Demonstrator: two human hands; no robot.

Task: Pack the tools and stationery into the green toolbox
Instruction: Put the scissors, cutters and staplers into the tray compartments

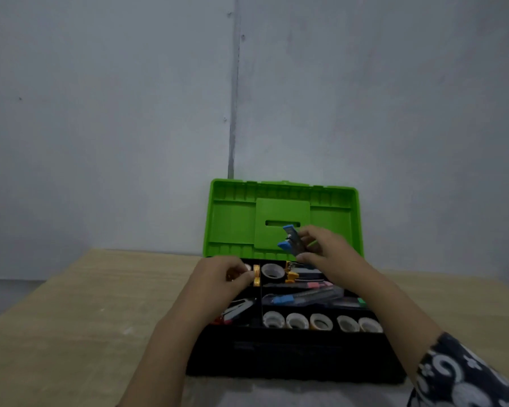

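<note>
Toolbox point(282, 356): it stands open on the bench point(71, 318) against the wall, green lid point(232, 221) upright, black base toward the person.

**Hands.** The right hand point(326, 254) is raised above the rear tray, fingers clasped round a bundle of slim blue-capped cases point(291, 242). The left hand point(221, 277) hovers at the rear left compartment, fingers curled on a small pale item too blurred to identify.

**Risks (judged).**
- The cases are smooth, hard plastic held several together; one is likely to slide out and fall across a divider or onto the tape rolls point(321, 321).
- The middle slot already holds similar long cases point(300, 298); items stacked above the tray rim could stop the lid from closing.
- The hands work close together, so a collision could knock loose the orange clips point(256, 275).

**Materials and shapes.** The lid is ribbed, glossy moulded plastic with a slotted centre panel. The base is matt black with thin partitions. The rolls are pale rings, five in the front row. The bench is light wood-grain board.
</note>
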